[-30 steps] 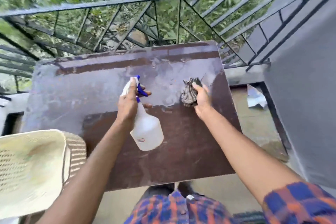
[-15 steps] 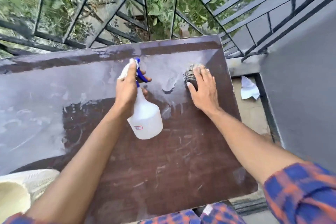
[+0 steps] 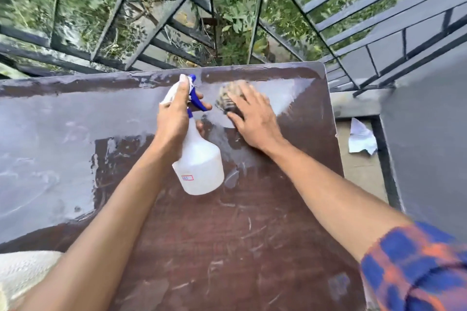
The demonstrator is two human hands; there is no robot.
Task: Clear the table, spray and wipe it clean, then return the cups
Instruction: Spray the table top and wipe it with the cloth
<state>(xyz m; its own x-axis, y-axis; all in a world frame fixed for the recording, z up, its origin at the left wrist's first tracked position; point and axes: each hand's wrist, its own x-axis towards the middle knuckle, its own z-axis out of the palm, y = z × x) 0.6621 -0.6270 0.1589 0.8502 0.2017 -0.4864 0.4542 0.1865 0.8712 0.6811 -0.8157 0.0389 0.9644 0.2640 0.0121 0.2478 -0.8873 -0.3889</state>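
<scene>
Cloth (image 3: pixel 228 99) slid nearer spray bottle (image 3: pixel 200 165) under flat right hand (image 3: pixel 255 118); left hand (image 3: pixel 173 121) grips it.

Wet table (image 3: pixel 227 247), rag (image 3: pixel 225 98) atop; spray btl (image 3: pixel 199 166) aloft

Your left hand (image 3: pixel 174 118) grips the spray bottle (image 3: pixel 199 166) over the table (image 3: pixel 227 247), with the nozzle end away from you. Just right of that grip, your right hand (image 3: pixel 255 118) lies flat on the cloth (image 3: pixel 227 98), which rests on the table. The railing (image 3: pixel 151 33) stands beyond the grip. Paper (image 3: pixel 361 139) lies on the floor, well to the right of it.
</scene>
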